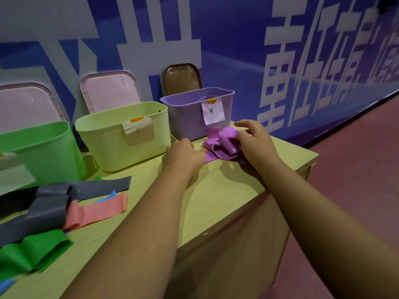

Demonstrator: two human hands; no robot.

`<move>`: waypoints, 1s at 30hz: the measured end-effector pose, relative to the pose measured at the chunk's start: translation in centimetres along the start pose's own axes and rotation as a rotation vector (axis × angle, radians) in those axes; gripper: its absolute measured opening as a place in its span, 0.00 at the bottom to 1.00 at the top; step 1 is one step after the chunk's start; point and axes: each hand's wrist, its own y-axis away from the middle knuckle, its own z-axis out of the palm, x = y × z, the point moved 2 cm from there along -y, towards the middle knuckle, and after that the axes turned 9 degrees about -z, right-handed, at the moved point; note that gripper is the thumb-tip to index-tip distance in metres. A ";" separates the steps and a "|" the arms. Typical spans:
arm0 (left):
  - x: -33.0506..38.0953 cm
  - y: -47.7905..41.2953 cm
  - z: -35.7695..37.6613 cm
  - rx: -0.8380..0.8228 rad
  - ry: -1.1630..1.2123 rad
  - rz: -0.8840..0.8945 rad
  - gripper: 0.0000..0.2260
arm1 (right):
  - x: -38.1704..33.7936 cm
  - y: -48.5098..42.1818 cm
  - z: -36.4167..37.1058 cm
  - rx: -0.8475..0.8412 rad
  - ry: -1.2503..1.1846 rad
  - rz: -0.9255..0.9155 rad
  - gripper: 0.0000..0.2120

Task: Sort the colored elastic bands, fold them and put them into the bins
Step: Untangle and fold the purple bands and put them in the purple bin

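Fingers [245,124] of the right hand [253,143]: spread and lightly bent, resting on top of the bunched purple band [222,145]. Left hand [183,156]: curled, apparently pinching the band's flat tail at its left end; the contact itself is partly hidden.

Location of item: on the worktop [216,201], just in front of the purple bin [228,108], touching or nearly touching its base.

Handling, as judged: thin, light, limp and stretchy; likely a little tacky rather than slippery; not fragile. It will spring out of a fold unless pressed flat. Best held at the two ends, pulled straight, then doubled over and lifted by the folded stack.

Count:
- purple band: one seen, in loops
- bins: three, namely the purple bin, a pale yellow bin [112,152] and a green bin [54,152]
- lids [110,89] leaning on the wall: three
- loose pile at left: grey bands [51,203], at least two; pink band [101,210], one; green band [36,251], one or two, unclear; blue band [111,195], mostly buried.
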 end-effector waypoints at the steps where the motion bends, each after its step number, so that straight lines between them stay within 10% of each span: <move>1: 0.0 0.3 -0.1 0.001 -0.049 -0.002 0.22 | 0.0 0.0 0.0 0.004 0.019 -0.011 0.16; 18: 0.6 1.2 0.5 -0.280 0.945 0.050 0.11 | 0.4 0.0 0.9 -0.014 0.238 -0.224 0.04; 24: 0.8 1.1 0.7 -0.039 0.394 0.348 0.09 | 0.3 0.2 1.0 0.011 0.276 -0.263 0.06; 30: 0.8 1.4 0.3 0.054 0.389 0.294 0.11 | 0.0 0.5 1.3 -0.005 0.403 -0.334 0.06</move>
